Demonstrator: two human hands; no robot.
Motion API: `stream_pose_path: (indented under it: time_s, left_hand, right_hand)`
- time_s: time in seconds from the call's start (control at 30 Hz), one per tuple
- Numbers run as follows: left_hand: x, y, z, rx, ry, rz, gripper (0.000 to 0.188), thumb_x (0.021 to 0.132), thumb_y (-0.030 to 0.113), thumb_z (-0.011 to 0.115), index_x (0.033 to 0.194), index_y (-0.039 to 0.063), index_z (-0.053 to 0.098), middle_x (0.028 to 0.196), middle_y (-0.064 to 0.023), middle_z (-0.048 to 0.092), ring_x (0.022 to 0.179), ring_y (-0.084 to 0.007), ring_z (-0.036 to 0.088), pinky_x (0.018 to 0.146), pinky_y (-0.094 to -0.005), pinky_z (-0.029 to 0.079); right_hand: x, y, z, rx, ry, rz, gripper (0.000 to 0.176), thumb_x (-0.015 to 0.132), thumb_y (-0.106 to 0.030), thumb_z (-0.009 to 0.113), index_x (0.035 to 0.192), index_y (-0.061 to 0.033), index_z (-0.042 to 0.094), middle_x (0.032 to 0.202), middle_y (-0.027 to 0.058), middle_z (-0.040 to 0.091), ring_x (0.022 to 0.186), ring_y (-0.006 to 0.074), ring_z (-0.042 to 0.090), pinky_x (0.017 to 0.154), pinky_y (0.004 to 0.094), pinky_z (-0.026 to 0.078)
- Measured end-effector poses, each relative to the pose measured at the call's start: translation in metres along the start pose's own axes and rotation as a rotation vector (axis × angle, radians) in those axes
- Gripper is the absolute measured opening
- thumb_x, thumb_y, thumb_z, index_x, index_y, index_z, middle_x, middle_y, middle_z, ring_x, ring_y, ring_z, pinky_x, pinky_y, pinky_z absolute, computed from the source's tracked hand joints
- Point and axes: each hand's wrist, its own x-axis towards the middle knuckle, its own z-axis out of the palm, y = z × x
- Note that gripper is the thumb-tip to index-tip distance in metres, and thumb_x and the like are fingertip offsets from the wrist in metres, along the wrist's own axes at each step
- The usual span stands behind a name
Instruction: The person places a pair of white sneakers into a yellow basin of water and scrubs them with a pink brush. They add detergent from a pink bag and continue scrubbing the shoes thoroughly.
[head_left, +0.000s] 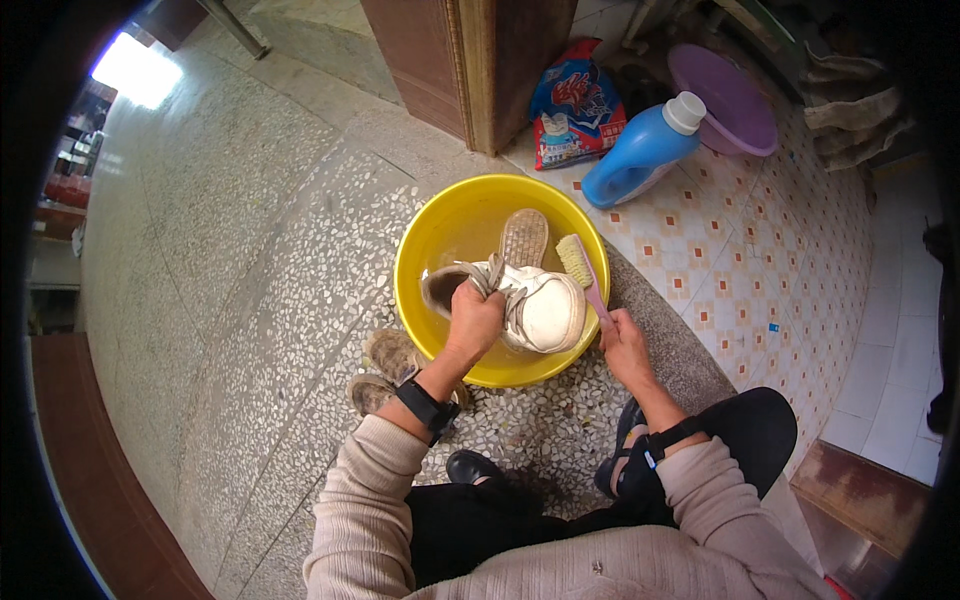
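A yellow plastic basin (427, 225) with some water in it stands on the floor before me. My left hand (476, 319) grips a white lace-up shoe (551, 311) by its grey laces, over the basin, with the toe pointing right. Behind it a second shoe (525, 236) lies in the basin, its patterned sole facing up. My right hand (624, 346), at the basin's right rim, is closed around the pink handle of a scrubbing brush (576, 264). The brush's pale bristles are turned left, close beside the shoe's toe; I cannot tell whether they touch it.
A dirty pair of shoes (394, 356) sits against the basin's lower left. Beyond the basin stand a blue detergent bottle (637, 154), a detergent powder bag (576, 112) and a purple basin (750, 127). A wooden door (480, 75) rises at the back.
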Motion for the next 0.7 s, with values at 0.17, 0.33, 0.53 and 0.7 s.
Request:
stream_pose_path:
  time_s: [0.17,0.33,0.53,0.7]
  left_hand:
    - [0.0,-0.005,0.003,-0.189,-0.103,-0.05,0.025,0.073,-0.001,0.052,0.096,-0.006,0.06,0.085,-0.0065,0.065,0.078,-0.0175,0.06,0.073,-0.0308,0.047]
    - [0.005,-0.016,-0.007,-0.711,-0.313,-0.403,0.023,0.077,-0.001,0.056,0.099,-0.003,0.062,0.089,-0.0087,0.065,0.08,-0.0164,0.062,0.075,-0.0281,0.049]
    - [0.009,-0.03,-0.009,-1.036,-0.408,-0.623,0.043,0.097,0.033,0.039,0.125,0.001,0.043,0.12,-0.0144,0.055,0.107,-0.0267,0.057,0.094,-0.0403,0.045]
    - [0.013,-0.043,-0.006,-0.961,-0.34,-0.702,0.042,0.099,0.032,0.033,0.126,0.002,0.042,0.123,-0.0142,0.054,0.11,-0.0275,0.055,0.097,-0.0417,0.043]
  right_hand:
    - [0.002,0.001,0.0,0.027,0.033,0.009,0.022,0.095,-0.024,0.048,0.094,-0.0017,0.052,0.068,0.0068,0.056,0.063,0.0164,0.055,0.06,0.0314,0.044]
    - [0.003,0.0,-0.004,0.036,0.088,0.071,0.026,0.094,-0.027,0.049,0.098,-0.0023,0.056,0.068,0.0041,0.055,0.062,0.0124,0.053,0.059,0.0291,0.044]
    - [0.002,-0.001,-0.008,-0.054,0.143,0.104,0.03,0.094,-0.032,0.049,0.107,-0.006,0.055,0.087,0.012,0.063,0.078,0.0274,0.061,0.068,0.0396,0.047]
    - [0.003,-0.006,-0.009,-0.064,0.243,0.033,0.03,0.094,-0.032,0.048,0.109,-0.0069,0.056,0.088,0.0124,0.064,0.079,0.0296,0.062,0.068,0.0408,0.047]
